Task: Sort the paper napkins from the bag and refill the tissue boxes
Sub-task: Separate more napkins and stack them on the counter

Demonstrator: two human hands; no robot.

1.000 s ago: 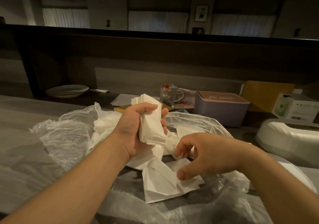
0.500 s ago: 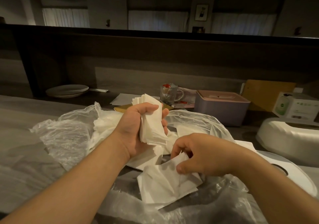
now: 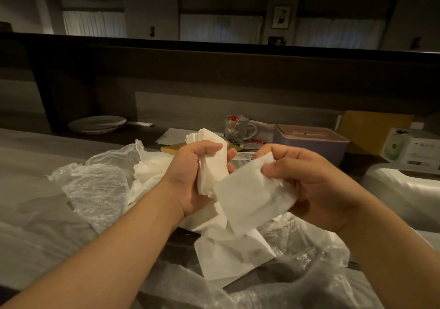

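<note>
Left hand (image 3: pixel 190 173) grips thick stack of white paper napkins (image 3: pixel 212 163) upright above crinkled clear plastic bag (image 3: pixel 95 189) on grey worktop (image 3: pixel 31 165). Right hand (image 3: pixel 316 185) pinches single white folded napkin (image 3: pixel 252 199), touching stack. Lilac tissue box with pink lid (image 3: pixel 312 142) behind.

A thick stack (image 3: pixel 212 163) of white napkins stood upright in a fist. A single folded napkin (image 3: pixel 252 196) was pinched beside it. Loose napkins (image 3: pixel 228 249) lay on the clear bag (image 3: pixel 95 189). The lidded tissue box (image 3: pixel 312 142) sat behind.
</note>
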